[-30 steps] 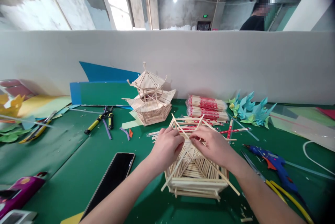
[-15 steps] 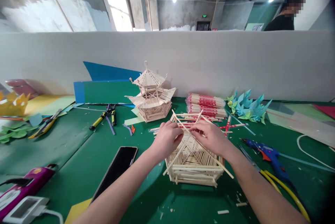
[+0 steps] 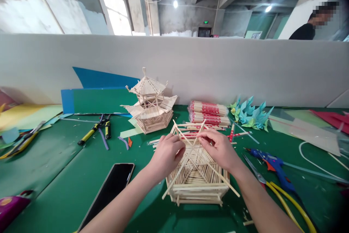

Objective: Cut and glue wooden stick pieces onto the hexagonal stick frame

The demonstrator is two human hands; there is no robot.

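A six-sided frame of thin wooden sticks [image 3: 199, 191] stands before me, with long sticks crossed over its top. My right hand [image 3: 218, 149] is closed, thumb and fingertips pinching one crossed wooden stick [image 3: 201, 129] near its upper end. On the other side, my left hand [image 3: 167, 156] curls beside the crossing with its fingers closed. Its fingertips are partly hidden, so what they hold cannot be made out. Farther back is a finished-looking stick pagoda [image 3: 152, 107] with two roof tiers.
Bundled sticks in red-banded packs [image 3: 208, 111] lie behind the frame. At right are a blue glue gun [image 3: 272, 164], yellow-handled scissors [image 3: 282, 198] and teal folded paper [image 3: 252, 113]. To the left are a phone [image 3: 111, 189] and pliers [image 3: 92, 133]. A pale partition [image 3: 174, 65] runs behind.
The view has shifted, so the table things sit lower and mostly farther left. My left hand has drawn slightly away from the crossing; my right stays at the stick. The person behind appears farther right.
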